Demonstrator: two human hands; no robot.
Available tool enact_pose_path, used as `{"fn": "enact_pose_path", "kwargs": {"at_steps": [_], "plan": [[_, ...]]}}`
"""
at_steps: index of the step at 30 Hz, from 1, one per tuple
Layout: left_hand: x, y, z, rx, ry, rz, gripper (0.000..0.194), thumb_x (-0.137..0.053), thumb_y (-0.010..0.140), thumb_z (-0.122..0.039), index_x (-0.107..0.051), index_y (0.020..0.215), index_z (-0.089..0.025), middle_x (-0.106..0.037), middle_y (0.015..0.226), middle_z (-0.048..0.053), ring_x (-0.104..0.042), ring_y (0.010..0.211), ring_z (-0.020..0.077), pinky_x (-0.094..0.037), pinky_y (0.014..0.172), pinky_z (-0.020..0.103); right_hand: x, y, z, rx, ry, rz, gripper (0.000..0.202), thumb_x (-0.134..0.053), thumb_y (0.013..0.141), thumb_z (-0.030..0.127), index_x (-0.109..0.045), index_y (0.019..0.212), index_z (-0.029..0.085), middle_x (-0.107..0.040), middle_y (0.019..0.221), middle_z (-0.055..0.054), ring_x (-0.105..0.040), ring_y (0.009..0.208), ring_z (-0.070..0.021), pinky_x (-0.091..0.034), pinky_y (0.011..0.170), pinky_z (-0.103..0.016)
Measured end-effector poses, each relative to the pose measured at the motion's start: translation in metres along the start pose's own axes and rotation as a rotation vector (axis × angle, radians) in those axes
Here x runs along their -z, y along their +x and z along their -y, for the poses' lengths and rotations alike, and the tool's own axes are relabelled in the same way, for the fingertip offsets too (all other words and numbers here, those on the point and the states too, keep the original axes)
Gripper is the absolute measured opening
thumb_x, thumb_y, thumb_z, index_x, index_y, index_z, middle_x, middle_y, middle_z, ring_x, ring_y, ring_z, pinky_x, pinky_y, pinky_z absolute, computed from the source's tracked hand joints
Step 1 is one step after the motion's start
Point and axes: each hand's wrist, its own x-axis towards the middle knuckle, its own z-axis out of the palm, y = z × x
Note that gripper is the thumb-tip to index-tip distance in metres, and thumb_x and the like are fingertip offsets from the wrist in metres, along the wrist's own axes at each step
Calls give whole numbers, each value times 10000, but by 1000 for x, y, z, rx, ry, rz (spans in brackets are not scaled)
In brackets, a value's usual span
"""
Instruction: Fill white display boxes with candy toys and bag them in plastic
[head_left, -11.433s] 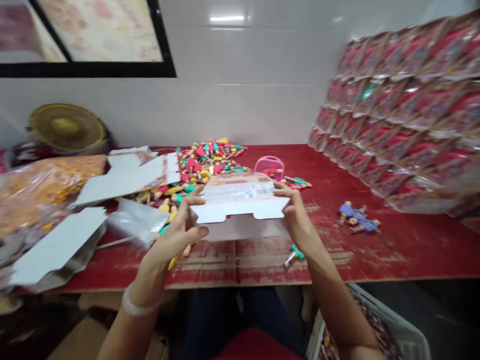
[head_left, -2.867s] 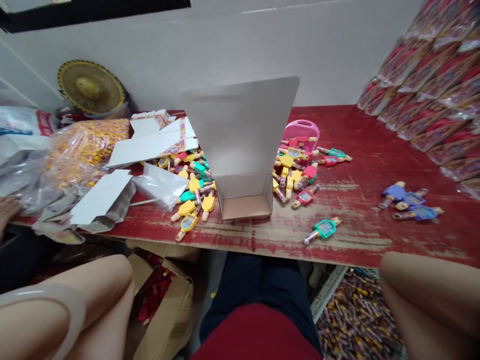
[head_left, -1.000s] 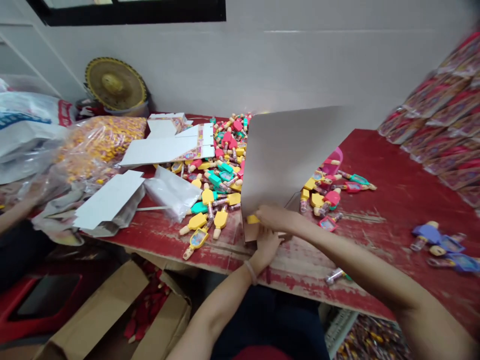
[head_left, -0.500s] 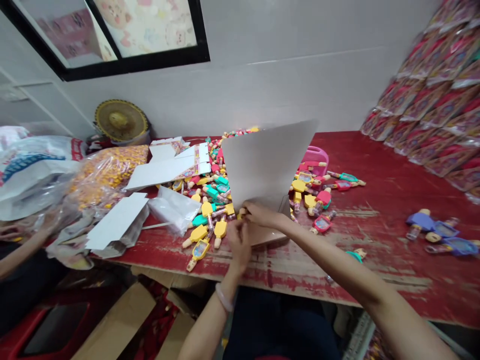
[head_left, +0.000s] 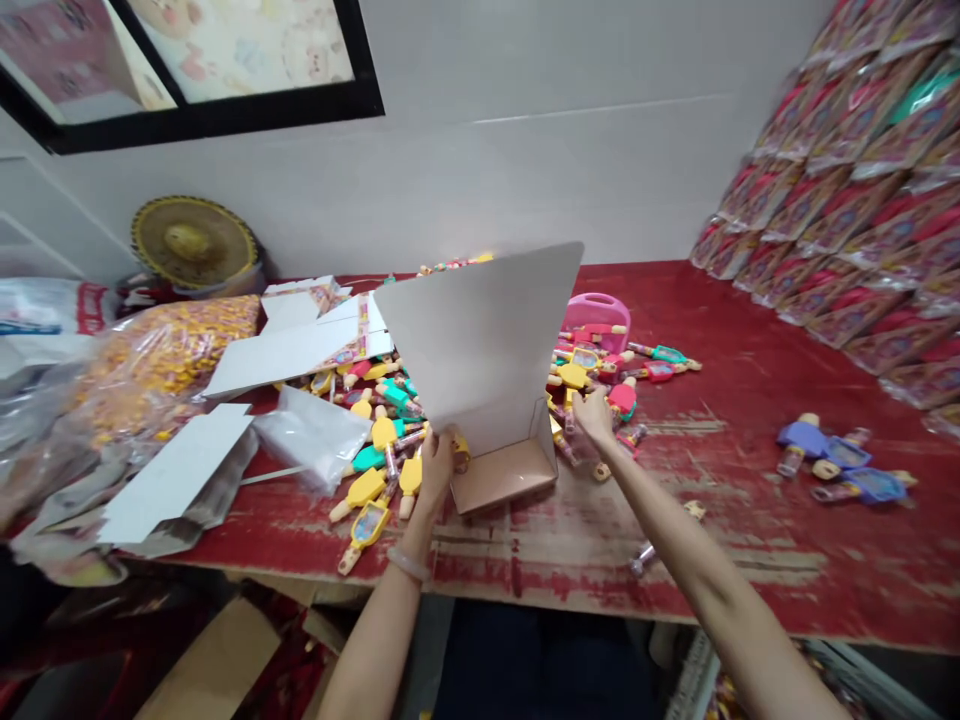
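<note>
An open cardboard box (head_left: 506, 472) with a tall pale flap (head_left: 484, 345) raised at its back stands near the table's front edge. My left hand (head_left: 436, 468) is closed around the box's left side. Just inside, by those fingers, lies a yellow piece (head_left: 460, 452), partly hidden. My right hand (head_left: 595, 417) is at the toy pile right of the box, its fingers bent together against a yellow toy (head_left: 570, 398); what they hold is hidden. Yellow mirror-shaped toys (head_left: 367, 522) with tan handle ends lie left of the box, among green and red ones.
Purple toys (head_left: 844, 455) lie at the right. A pink handled container (head_left: 600, 312) stands behind the pile. Flat white cartons (head_left: 176, 470), a clear plastic bag (head_left: 311, 435) and a bag of orange pieces (head_left: 169, 360) are at left. Packaged goods (head_left: 862, 220) are stacked at right.
My right hand has left the box's inside and moved right to the toys beside it. My left hand has stayed at the box's left side. The view has shifted slightly right.
</note>
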Motion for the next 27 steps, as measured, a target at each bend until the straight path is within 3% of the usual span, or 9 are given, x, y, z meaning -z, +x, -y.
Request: {"fn": "enact_pose_path", "kwargs": {"at_steps": [2,4,8,12,16,18,20,24,27], "plan": [[0,0,-1,-15,-21,14,284,-645,778,-456,-605,895,-200,-602,787,-13,-571,674,117,-495,593,212,-3,25,9,-54,22,47,326,-628,839,287,-602,1093,83,-711,1051,-251,-677,1058,-325,-501,871,-370],[1,0,-2,-22,-28,17,291,-657,767,-454,-614,895,-195,-595,776,-14,-564,665,118,-498,590,217,-5,31,10,-91,70,128,179,-666,784,259,-620,899,130,-702,815,-162,-691,886,-290,-504,738,-327],[0,-1,3,-5,-60,36,284,-649,790,-461,-608,910,-206,-575,781,-24,-559,645,114,-500,574,220,12,5,-22,-126,221,313,183,-689,733,296,-528,723,208,-507,522,8,-560,526,-181,-400,477,-269],[-2,-1,9,4,-103,51,272,-656,800,-448,-595,923,-212,-565,783,-29,-563,639,103,-496,576,205,59,-42,-55,-125,433,402,320,-681,691,434,-494,853,230,-579,654,6,-506,475,-129,-371,410,-236],[-2,-1,8,-4,-104,63,284,-657,809,-445,-589,961,-215,-573,790,-23,-563,632,105,-489,563,203,79,-91,-41,-42,818,561,485,-732,647,472,-527,1018,237,-673,879,-25,-526,510,-113,-353,376,-209],[-2,-2,5,-16,-92,82,278,-637,825,-438,-594,986,-216,-586,811,-17,-566,643,110,-484,564,205,64,-114,-21,7,855,608,544,-779,646,479,-530,1066,239,-671,857,-6,-543,507,-120,-365,363,-207],[-2,-3,2,-27,-84,94,258,-620,838,-430,-601,976,-212,-591,812,-15,-568,659,115,-485,586,212,34,-137,-1,69,765,609,592,-822,639,497,-536,1084,230,-669,806,9,-558,488,-134,-404,361,-224],[-1,-2,-3,-77,-86,99,228,-634,825,-393,-614,952,-204,-646,870,2,-601,801,134,-502,735,231,-40,-174,18,216,562,460,490,-799,697,534,-578,973,196,-711,838,-49,-681,668,-206,-578,565,-309],[0,0,1,-95,-88,113,246,-622,828,-402,-613,971,-201,-675,934,19,-614,873,158,-502,800,262,-76,-188,16,320,335,332,466,-748,764,543,-605,1006,172,-732,944,-118,-715,887,-275,-594,739,-365]]}}
